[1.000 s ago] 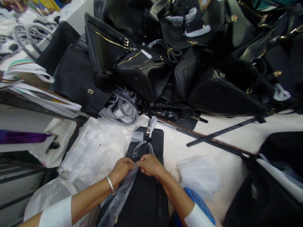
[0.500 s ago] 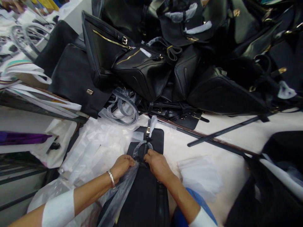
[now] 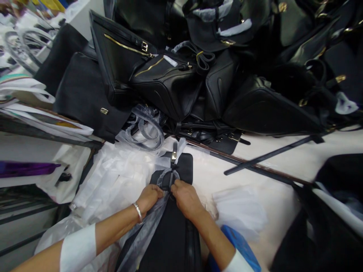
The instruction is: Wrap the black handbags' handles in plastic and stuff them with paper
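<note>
A black handbag [image 3: 172, 238] lies lengthwise in front of me on the white table, its flap [image 3: 185, 168] pointing away. Its handle [image 3: 167, 177] is wrapped in clear plastic. My left hand [image 3: 149, 197], a silver bangle on the wrist, is closed on a sheet of clear plastic wrap [image 3: 147, 230] trailing down the bag's left side. My right hand [image 3: 184, 197] is closed at the base of the wrapped handle, pinching the plastic there. The two hands nearly touch.
A big heap of black handbags [image 3: 198, 75] fills the far side of the table. White tissue and plastic sheets [image 3: 113, 177] lie left, more tissue [image 3: 241, 211] lies right. A loose black strap [image 3: 272, 153] crosses the table. Another black bag [image 3: 331, 219] sits at the right edge. A blue object [image 3: 241, 245] is under my right forearm.
My right hand has slid forward from the left hand's fingertips to the base of the wrapped handle. The left hand has kept its hold on the plastic. The view shifted slightly.
</note>
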`<state>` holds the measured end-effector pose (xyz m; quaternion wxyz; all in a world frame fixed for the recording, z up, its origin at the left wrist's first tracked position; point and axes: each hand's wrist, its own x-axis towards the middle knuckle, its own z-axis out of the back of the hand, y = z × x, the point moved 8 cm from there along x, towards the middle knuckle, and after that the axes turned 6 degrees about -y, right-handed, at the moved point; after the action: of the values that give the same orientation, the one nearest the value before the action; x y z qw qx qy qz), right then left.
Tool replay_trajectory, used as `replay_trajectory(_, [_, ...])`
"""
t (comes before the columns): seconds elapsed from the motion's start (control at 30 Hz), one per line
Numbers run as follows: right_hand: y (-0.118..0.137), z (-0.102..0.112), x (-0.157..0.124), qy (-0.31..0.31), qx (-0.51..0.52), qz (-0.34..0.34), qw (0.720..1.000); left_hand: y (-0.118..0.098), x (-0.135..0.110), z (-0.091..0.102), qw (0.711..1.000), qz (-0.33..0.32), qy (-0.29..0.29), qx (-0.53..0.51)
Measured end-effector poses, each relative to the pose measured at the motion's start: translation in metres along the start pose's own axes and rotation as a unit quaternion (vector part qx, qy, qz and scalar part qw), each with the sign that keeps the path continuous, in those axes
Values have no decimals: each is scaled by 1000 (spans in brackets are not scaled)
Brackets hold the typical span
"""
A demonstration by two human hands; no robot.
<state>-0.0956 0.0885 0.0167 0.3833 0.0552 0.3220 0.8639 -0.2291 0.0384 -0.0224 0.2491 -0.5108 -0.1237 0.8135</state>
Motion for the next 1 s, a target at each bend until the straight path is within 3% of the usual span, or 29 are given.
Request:
replay_trajectory(0.1, [0, -2, 2, 28, 43, 11, 999, 5, 1, -2, 1000, 0, -7, 4])
replay_trajectory(0.3, [-27, -14, 25, 61, 139, -156, 976, 8, 1, -3, 1000, -12, -7, 7])
replay_trajectory(0.47, [-19, -32, 38, 102, 156, -177, 967, 9, 1, -3, 1000, -11, -7, 13])
replay_trajectory(0.63, [-16, -30, 29, 107, 136, -180, 968, 13, -1, 0, 999, -4, -28, 24])
replay_trajectory(0.87, [14, 6, 14, 71, 65, -103, 990, 14, 1, 2, 1000, 18, -13, 19])
replay_trajectory(0.93, [42, 19, 2, 36, 32, -3, 999, 9, 3, 2, 999, 26, 18, 9])
replay_trajectory(1.0, [76, 21, -15, 9, 3, 136, 991, 6, 5, 1, 998, 36, 57, 4])
